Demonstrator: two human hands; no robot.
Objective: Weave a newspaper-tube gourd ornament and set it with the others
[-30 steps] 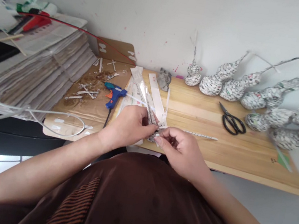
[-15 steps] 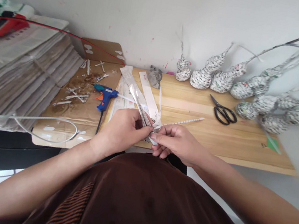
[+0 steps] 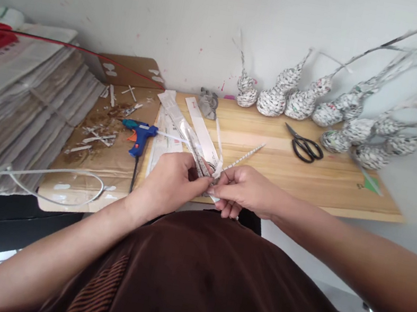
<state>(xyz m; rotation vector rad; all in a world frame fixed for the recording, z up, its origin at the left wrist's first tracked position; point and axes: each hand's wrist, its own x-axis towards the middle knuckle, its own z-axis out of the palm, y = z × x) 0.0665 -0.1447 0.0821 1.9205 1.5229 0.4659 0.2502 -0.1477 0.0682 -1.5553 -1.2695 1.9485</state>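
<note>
My left hand (image 3: pixel 174 179) is closed, thumb and fingers pinching a bundle of folded newspaper strips (image 3: pixel 200 161) near the table's front edge. Against it, my right hand (image 3: pixel 246 190) pinches the near end of the same bundle, its lower fingers curled underneath. A thin white strip (image 3: pixel 219 144) stands up from the bundle between both hands. Beyond the right hand, a narrow striped paper stick (image 3: pixel 246 156) slants out to the upper right. Flat white paper strips (image 3: pixel 201 125) lie just behind the hands. My fingertips hide where the strips cross.
On the left, a blue glue gun (image 3: pixel 139 138) lies on cardboard (image 3: pixel 111 160) with paper scraps, beside a tall newspaper stack (image 3: pixel 49 96) and a white cable (image 3: pixel 100 185). Black scissors (image 3: pixel 307 147) and several woven paper gourds (image 3: pixel 271 101) are on the wooden board (image 3: pixel 276 136).
The view has shifted a little, so the tabletop things appear further left. The striped stick now points more steeply upward; both hands keep their pinch on the strips.
</note>
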